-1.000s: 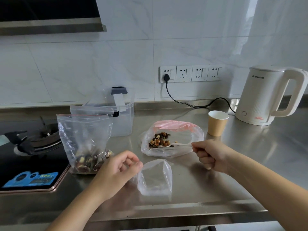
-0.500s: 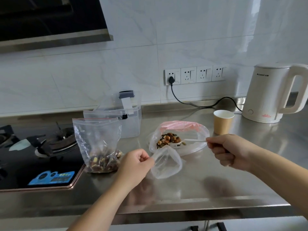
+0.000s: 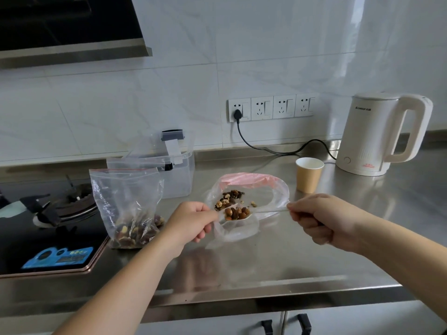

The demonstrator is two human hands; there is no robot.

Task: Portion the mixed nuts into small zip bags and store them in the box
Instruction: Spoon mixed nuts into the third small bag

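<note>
Head view is showing two hands working over a steel tabletop (image 3: 290, 257). The left hand (image 3: 191, 223) is pinching the rim of a small zip bag (image 3: 238, 230) with curled fingers and is holding its mouth open just above the surface. The right hand (image 3: 321, 218) is closing in a fist around the thin handle of a white spoon (image 3: 238, 215), and the spoon bowl, full of mixed nuts (image 3: 237, 212), is sitting at the mouth of this small bag. Just behind it, a bigger open bag with a pink edge (image 3: 278, 189) is lying with more nuts inside. To the left, a filled zip bag (image 3: 125, 201) is standing upright beside the stove (image 3: 48, 213). Behind that one, the clear box (image 3: 181, 175) is standing near the wall. A paper cup (image 3: 309, 175) and a white kettle (image 3: 377, 134) are standing at the right.
</note>
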